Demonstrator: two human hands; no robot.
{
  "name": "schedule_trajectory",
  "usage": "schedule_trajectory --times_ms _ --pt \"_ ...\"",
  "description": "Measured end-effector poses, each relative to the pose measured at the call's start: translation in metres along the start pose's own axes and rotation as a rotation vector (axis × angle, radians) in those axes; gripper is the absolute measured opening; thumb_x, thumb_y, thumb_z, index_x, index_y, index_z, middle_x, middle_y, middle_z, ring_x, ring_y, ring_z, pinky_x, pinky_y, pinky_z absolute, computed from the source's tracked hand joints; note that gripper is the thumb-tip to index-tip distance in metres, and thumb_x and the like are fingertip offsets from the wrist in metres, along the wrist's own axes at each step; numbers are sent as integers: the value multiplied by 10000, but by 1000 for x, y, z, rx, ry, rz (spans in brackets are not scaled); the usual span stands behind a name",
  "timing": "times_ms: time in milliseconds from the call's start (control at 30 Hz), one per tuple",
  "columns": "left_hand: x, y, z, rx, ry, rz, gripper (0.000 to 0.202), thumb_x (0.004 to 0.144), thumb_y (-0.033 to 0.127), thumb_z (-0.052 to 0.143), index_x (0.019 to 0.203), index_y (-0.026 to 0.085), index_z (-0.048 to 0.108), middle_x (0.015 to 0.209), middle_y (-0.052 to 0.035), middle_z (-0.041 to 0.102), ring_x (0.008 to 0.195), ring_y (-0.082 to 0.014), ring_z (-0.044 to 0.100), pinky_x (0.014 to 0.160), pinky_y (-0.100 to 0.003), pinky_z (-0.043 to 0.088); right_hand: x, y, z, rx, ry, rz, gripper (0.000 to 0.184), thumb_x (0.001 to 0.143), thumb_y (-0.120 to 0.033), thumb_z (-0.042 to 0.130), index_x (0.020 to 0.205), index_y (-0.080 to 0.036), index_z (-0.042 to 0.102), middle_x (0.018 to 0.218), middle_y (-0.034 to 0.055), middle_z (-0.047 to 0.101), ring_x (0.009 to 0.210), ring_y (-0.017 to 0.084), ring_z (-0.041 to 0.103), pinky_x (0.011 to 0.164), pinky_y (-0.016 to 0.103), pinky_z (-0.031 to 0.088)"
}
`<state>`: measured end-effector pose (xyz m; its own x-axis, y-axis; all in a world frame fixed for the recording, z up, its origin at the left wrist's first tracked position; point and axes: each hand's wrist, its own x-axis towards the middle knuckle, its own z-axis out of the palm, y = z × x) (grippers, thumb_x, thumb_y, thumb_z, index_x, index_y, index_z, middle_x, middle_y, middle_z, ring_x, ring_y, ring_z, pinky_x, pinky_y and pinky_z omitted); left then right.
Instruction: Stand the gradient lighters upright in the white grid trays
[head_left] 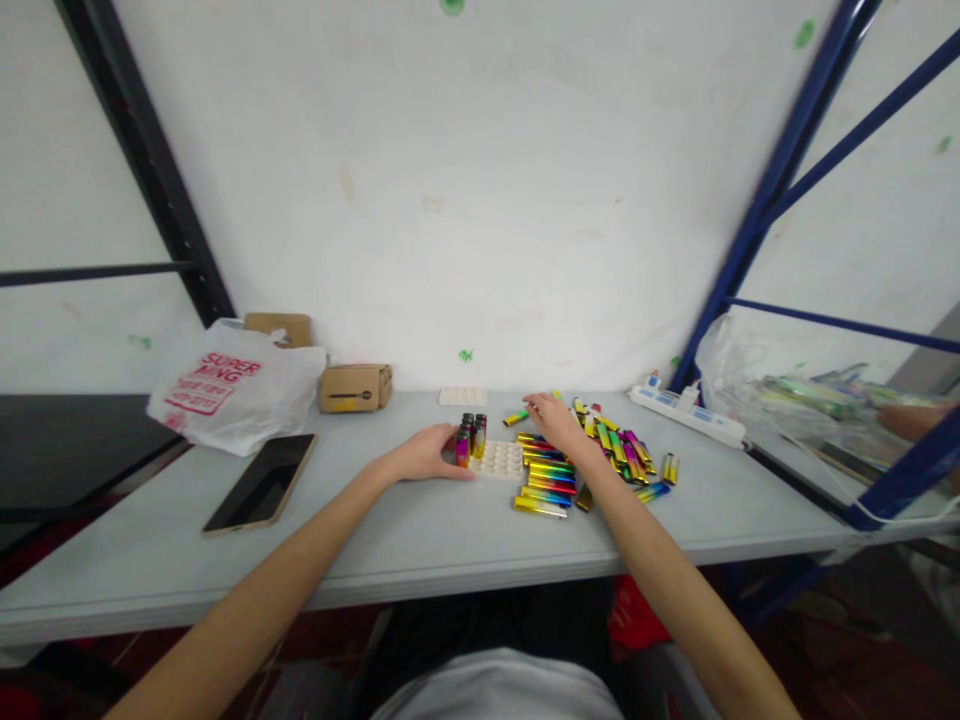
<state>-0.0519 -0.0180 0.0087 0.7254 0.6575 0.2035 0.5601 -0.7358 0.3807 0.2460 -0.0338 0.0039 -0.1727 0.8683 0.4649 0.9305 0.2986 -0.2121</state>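
Observation:
A white tray with rows of round holes lies on the table, several shiny lighters standing upright in its left end. My left hand is wrapped around that end, thumb along the front edge and fingers behind the lighters. My right hand hovers above a row of metallic rainbow lighters lying flat to the right of the tray. Its fingers stretch left, apart, with nothing visible in them. A yellow-green lighter lies just left of these fingertips.
A loose heap of lighters spreads right of my right forearm. Along the back are a second white tray, a cardboard box and a power strip. A tablet and a plastic bag lie at the left.

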Motion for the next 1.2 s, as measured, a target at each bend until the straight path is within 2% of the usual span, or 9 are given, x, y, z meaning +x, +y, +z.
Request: schedule_trajectory --times_ms 100,167,333,500,667,833,1033,1100,1200 --pt "0 0 0 9 -3 -15 739 618 767 730 1045 171 642 942 -73 669 797 -264 605 707 -331 449 1 23 12 10 -37 -83 428 965 -127 426 1362 -98 583 1437 199 546 1347 243 501 1132 416 359" --pt "0 0 0 12 -8 -23 737 619 771 726 1037 169 641 944 -76 670 799 -267 604 710 -335 452 3 29 20 24 -90 -115 466 947 -108 418 1386 -110 572 1487 185 498 1394 246 459 1160 441 340" --pt "-1 1 0 12 0 -37 730 605 772 729 1002 167 640 977 -89 676 844 -281 611 739 -344 464 11 28 25 28 -190 -70 372 897 -118 548 1242 -151 685 1294 153 671 1219 252 614 1094 399 412" --pt "0 1 0 16 -11 -41 729 612 772 724 998 159 642 965 -92 675 835 -282 613 744 -347 465 13 22 18 46 -137 -46 212 872 -202 634 1052 -128 721 1065 144 723 1035 235 654 982 389 464" --pt "0 0 0 21 -13 -37 747 620 774 721 1026 154 634 979 -97 672 841 -282 612 754 -353 465 13 10 20 537 85 143 263 822 -292 671 1043 -151 688 997 91 709 859 178 650 849 350 522" --pt "-1 1 0 -11 -14 -30 752 620 763 730 1056 158 632 1001 -93 675 851 -280 613 753 -350 466 13 -8 18 1112 113 302 487 681 -494 766 1033 -172 669 949 53 713 837 168 646 770 314 532" --pt "-1 1 0 -2 -5 -31 731 612 769 728 1008 161 639 967 -88 670 840 -276 607 741 -345 462 5 -29 7 1294 66 293 457 766 -610 669 988 -225 563 1004 56 702 848 167 659 716 283 529" --pt "-1 1 0 0 -5 -36 734 609 774 725 1008 165 637 964 -84 669 836 -271 605 739 -341 461 4 -34 6 1293 38 290 471 809 -652 596 1027 -249 489 919 27 695 699 140 635 645 272 520" --pt "-1 1 0 1 -5 -32 739 615 778 719 1025 170 630 959 -76 664 825 -261 600 733 -335 457 4 -40 6 1222 36 277 479 831 -686 541 1030 -260 448 664 -72 561 455 90 436 472 210 382"
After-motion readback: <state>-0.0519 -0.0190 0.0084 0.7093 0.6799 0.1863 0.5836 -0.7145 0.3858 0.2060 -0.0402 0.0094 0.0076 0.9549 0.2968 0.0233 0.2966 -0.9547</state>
